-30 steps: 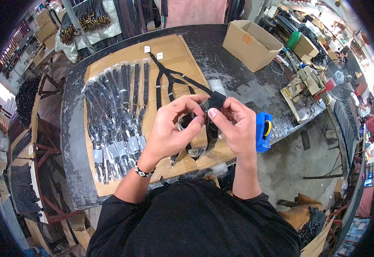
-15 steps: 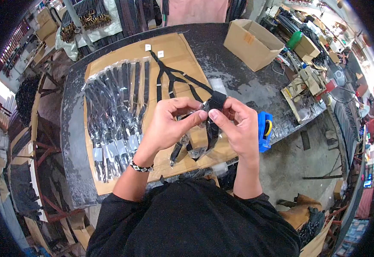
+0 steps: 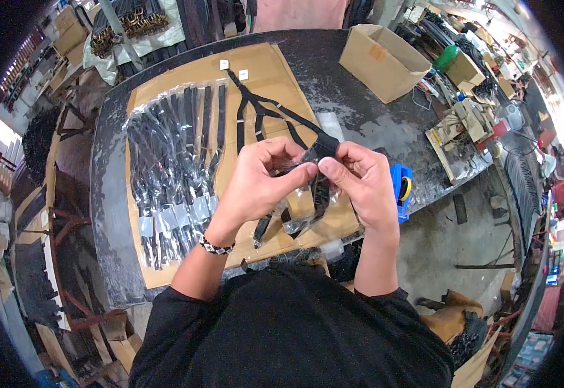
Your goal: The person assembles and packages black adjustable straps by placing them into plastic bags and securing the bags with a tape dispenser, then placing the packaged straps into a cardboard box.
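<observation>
Two hands meet over one cardboard sheet (image 3: 275,71) on the black counter (image 3: 320,71). The left hand (image 3: 266,181) is curled nearly closed, thumb and fingertips pinching crinkled clear plastic (image 3: 304,223); the right hand (image 3: 367,184) is closed too, thumb and fingers gripping one wide black strap piece (image 3: 322,147). From that piece, one branching black strap set (image 3: 254,100) runs up the sheet toward two small white tags (image 3: 244,74). To the left lies a row of bagged straps (image 3: 178,139), overlapping too much to count surely, with about five grey labels (image 3: 165,221) near their lower ends. One blue tape dispenser (image 3: 401,191) sits just beside the right wrist, near the counter's right front edge. One open cardboard box (image 3: 382,61) stands at the far right edge. Bare counter opens between sheet and box, with a narrower strip left of the sheet.
</observation>
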Demonstrator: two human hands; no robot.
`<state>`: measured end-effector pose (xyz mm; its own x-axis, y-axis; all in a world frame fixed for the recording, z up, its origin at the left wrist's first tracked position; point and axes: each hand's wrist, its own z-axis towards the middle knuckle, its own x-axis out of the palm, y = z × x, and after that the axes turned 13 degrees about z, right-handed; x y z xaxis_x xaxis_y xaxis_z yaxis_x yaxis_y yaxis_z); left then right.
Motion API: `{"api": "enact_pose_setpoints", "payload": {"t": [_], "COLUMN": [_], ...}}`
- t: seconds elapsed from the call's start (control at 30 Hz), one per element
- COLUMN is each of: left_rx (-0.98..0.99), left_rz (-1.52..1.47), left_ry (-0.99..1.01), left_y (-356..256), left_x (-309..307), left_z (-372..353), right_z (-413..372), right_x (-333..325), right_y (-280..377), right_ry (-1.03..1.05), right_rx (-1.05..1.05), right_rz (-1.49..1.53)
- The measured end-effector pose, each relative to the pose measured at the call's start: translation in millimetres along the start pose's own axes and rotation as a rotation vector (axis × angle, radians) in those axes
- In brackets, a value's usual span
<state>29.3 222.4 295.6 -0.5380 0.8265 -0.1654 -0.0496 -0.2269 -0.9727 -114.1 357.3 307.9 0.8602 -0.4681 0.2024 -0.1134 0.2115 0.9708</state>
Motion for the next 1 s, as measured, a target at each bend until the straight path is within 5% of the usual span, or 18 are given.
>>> {"api": "enact_pose_setpoints", "payload": {"t": [0.53,1.0], "left_rx": [0.009,-0.066], "left_rz": [0.041,-0.058], "left_ry": [0.035,0.03], "left_y": [1.2,-2.6], "left_x": [2.5,2.3], "left_z": [-1.4,-6.6], "right_z": [-3.8,2.3], "right_x": [0.2,2.8], "right_y": [-0.9,-6.6], "right_ry": [-0.026,-0.093], "right_rx": [-0.117,-0.17], "right_rz": [-0.267,-0.117]}}
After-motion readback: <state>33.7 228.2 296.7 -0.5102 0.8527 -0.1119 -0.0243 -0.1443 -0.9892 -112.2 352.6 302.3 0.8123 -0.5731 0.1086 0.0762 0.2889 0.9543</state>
